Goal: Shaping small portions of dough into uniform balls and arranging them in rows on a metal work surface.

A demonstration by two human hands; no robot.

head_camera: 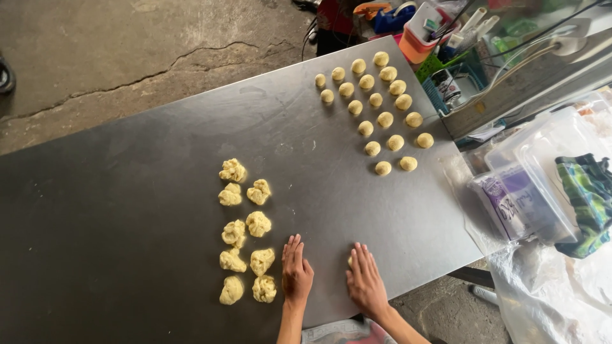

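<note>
While rolling dough piece point(350, 260) under flat, open right hand point(365, 281), keep pressure light and circular; rest open left hand point(296, 271) empty beside rough lumps point(245, 229).

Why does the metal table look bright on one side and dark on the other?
Head view: daylight glares off the metal table near the smooth dough balls, while its left side stays dim; the wide lens bends the edges; the right hand looks slightly soft.

Left hand point(297, 271), right hand point(365, 280) flat, palms down
</note>
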